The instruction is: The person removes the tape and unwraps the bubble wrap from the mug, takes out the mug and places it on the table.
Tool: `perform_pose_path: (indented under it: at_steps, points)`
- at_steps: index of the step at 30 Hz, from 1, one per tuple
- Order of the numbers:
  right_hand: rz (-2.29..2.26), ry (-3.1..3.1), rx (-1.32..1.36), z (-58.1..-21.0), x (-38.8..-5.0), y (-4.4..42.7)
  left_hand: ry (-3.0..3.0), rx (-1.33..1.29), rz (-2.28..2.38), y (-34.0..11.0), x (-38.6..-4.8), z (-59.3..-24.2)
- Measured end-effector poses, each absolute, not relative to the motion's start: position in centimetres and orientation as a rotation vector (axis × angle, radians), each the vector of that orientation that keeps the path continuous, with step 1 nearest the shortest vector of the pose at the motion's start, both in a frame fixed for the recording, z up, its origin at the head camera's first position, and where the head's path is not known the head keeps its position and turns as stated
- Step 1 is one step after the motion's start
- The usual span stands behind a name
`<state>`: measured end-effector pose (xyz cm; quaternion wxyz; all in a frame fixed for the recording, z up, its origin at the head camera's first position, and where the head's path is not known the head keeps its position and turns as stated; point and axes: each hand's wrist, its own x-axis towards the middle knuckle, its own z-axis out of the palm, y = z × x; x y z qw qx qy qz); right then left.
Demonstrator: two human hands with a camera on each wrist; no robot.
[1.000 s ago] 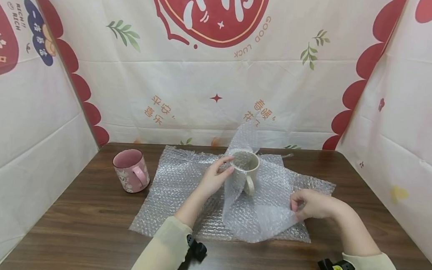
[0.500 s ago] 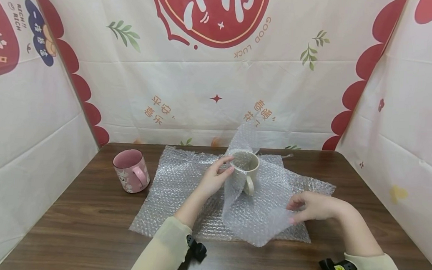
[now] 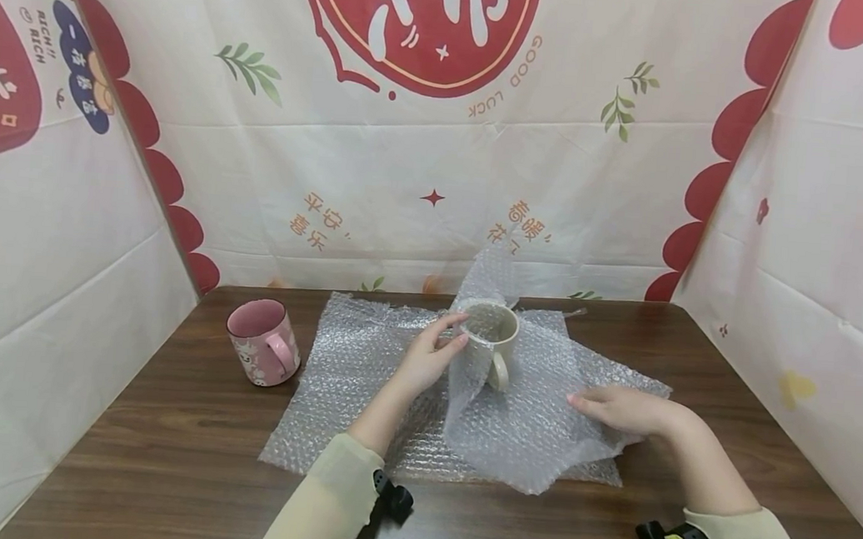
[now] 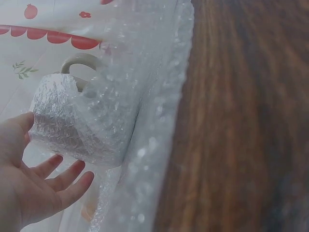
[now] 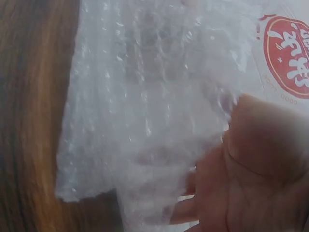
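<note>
In the head view a cream mug [image 3: 503,331] stands upright with its handle toward me. Bubble wrap [image 3: 518,430] lies around its left side and spreads out in front of it and to the right. My left hand [image 3: 425,358] holds the mug through the wrap, thumb and fingers about its left side; the left wrist view shows the wrapped mug [image 4: 67,121] between them. My right hand [image 3: 620,408] rests palm-down with extended fingers on the right part of the wrap. Through the clear sheet [image 5: 145,96], its fingers show blurred in the right wrist view.
A pink mug [image 3: 263,343] with a printed pattern stands at the left of the brown wooden table [image 3: 163,451]. Under the mug and upper wrap lies another spread of bubble wrap [image 3: 353,364]. Printed white cloth [image 3: 378,174] hangs behind and at both sides.
My right hand has let go of the folded front edge of the wrap, straightened its fingers and laid them on the sheet. The fold has opened out. The left hand has stayed put.
</note>
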<state>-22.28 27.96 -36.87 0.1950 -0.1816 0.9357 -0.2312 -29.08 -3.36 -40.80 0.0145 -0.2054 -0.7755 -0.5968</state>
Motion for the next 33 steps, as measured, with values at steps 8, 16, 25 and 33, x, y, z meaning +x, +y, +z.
perform_pose_path:
  at_steps: [8,16,25,33]
  points:
    - [-0.541,2.632,-0.556,-37.5,-21.9,27.5,-2.419,-0.639,-1.849,-3.4,-29.0,-40.7]
    - [-0.55,2.604,-0.494,-38.1,-22.0,27.7,-2.417,-0.679,-1.826,-3.3,-28.3,-40.0]
    - [-0.485,2.674,-0.478,-38.8,-22.4,28.0,-2.438,-0.685,-1.768,-3.3,-26.5,-38.0]
    - [-0.507,2.68,-0.472,-39.4,-22.6,28.3,-2.507,-0.633,-1.655,-3.2,-28.4,-40.4]
